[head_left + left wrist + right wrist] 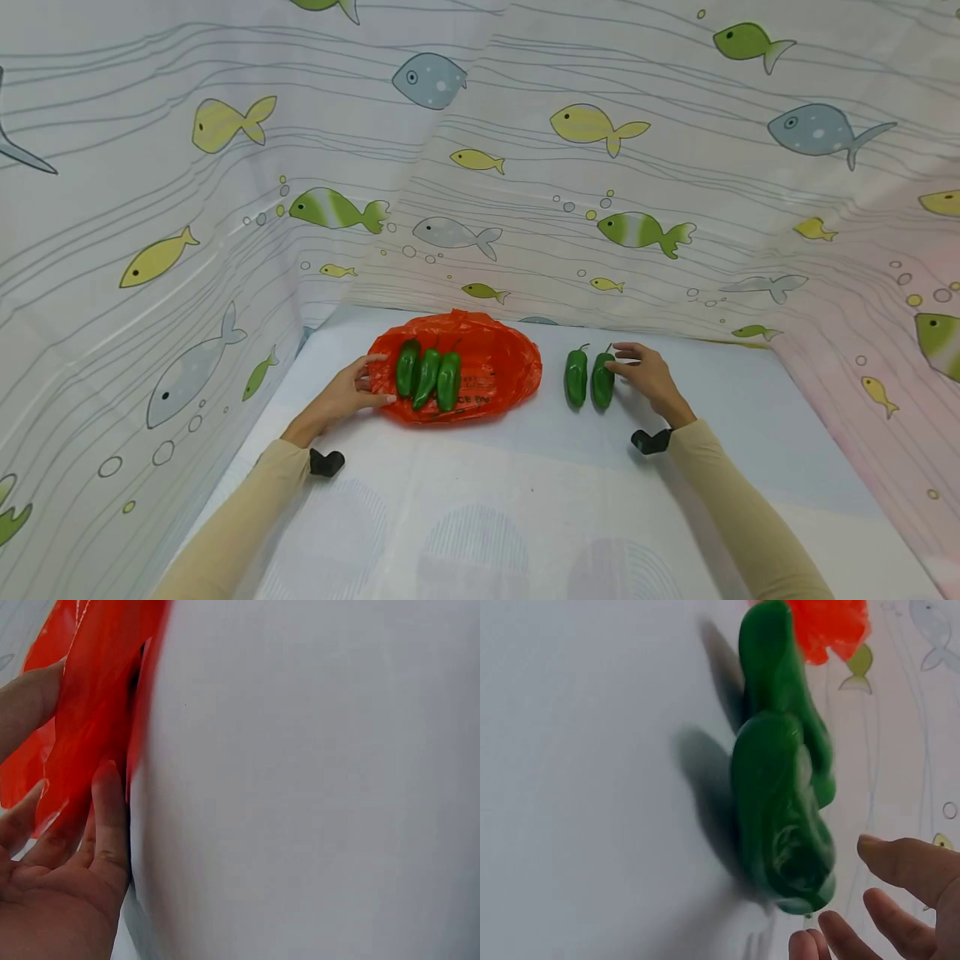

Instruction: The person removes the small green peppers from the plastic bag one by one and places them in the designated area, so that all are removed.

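Three green chili peppers (427, 379) lie side by side on a crinkled red plastic bag (510, 367). My left hand (347, 393) is at the bag's left edge, its thumb and fingers spread around that edge and touching the film (97, 705). To the right of the bag, two more green peppers lie apart from it: one nearer the bag (576, 379), the other farther right (602, 383). My right hand (647, 377) is beside the farther pepper, thumb and fingers extended. In the right wrist view, a gap shows between the fingertips (870, 844) and this pepper (776, 810).
A pale cloth with faint round patterns covers the table (480, 483). Fish-printed sheets (525, 183) stand along the back and both sides, close behind the bag. A black wrist mount (327, 463) sits on the left forearm, another (649, 442) on the right.
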`<state>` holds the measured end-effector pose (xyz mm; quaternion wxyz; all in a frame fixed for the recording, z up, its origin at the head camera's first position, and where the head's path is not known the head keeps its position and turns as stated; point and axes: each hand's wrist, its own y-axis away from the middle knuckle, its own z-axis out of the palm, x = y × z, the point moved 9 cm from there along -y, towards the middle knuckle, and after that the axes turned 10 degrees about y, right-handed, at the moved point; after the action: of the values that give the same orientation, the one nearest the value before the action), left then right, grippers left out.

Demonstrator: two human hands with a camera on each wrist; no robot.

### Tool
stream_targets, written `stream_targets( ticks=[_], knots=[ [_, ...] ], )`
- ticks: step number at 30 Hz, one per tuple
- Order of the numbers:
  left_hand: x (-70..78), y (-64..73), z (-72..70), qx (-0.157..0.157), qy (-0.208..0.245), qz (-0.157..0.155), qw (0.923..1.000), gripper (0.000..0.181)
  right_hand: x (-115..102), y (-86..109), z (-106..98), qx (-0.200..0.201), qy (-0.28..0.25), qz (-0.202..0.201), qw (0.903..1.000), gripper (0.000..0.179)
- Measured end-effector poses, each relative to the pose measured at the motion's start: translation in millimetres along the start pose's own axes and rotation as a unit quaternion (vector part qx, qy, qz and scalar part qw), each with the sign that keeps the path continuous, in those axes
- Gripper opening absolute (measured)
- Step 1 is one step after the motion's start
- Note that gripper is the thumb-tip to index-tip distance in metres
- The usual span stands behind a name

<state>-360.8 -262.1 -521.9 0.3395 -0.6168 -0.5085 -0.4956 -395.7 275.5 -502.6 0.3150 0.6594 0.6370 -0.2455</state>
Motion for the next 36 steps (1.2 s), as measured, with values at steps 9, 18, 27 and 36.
stream_targets(
  ticks=[9, 18, 27, 36],
  knots=[
    [1.6, 0.8, -1.2, -0.006, 0.008, 0.001, 1.0000, 0.085, -26, 4.0, -8, 0.021, -0.010, -0.034, 0.9992, 0.060],
    [0.5, -0.9, -0.3, -0.007, -0.001, -0.004, 1.0000, 0.086, -45, 6.1, 5, 0.001, -0.017, -0.047, 0.9988, 0.061],
    [2.7, 0.9, 0.8, -0.007, 0.003, -0.003, 1.0000, 0.085, -71, 8.5, 20, -0.026, -0.022, -0.074, 0.9967, 0.056],
    [-1.3, -0.9, 0.3, -0.004, 0.003, -0.008, 1.0000, 0.083, -94, 6.9, 37, -0.046, -0.030, -0.092, 0.9942, 0.056]
  ],
)
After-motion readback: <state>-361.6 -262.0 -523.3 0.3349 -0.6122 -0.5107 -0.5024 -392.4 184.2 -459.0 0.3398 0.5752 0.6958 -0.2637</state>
